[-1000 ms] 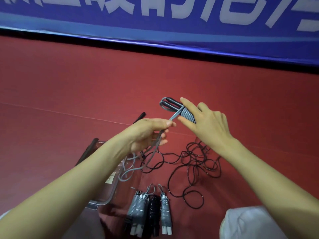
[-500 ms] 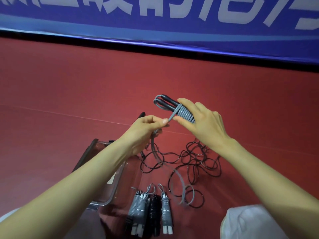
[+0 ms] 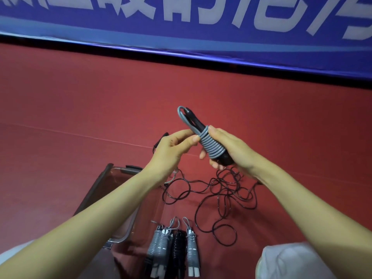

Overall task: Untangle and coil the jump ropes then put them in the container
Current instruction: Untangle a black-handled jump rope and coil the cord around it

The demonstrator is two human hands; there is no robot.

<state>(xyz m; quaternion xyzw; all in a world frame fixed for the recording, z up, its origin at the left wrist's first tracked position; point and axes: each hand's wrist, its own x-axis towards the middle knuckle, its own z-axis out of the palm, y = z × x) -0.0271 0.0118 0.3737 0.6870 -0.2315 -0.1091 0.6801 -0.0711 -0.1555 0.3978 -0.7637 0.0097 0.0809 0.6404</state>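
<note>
My right hand (image 3: 231, 150) grips a grey jump rope (image 3: 211, 144) wound in tight turns round its black handles, held up above the floor. My left hand (image 3: 171, 150) pinches the rope's end at the top of the coil with thumb and fingertips. Below them a tangled black jump rope (image 3: 219, 190) lies loose on the red floor. Several coiled ropes (image 3: 173, 244), grey and black, lie side by side near me. A clear container (image 3: 116, 174) with a dark rim sits under my left forearm, partly hidden.
A blue banner (image 3: 181, 27) with white lettering runs along the far edge of the red floor (image 3: 80, 107). My knees in light fabric (image 3: 291, 260) show at the bottom corners. A dark handle end (image 3: 161, 137) pokes out behind my left hand.
The loose grey tail that hung from my left hand has been wound onto the handles. My left hand has come up against the coil, and both hands shifted slightly left.
</note>
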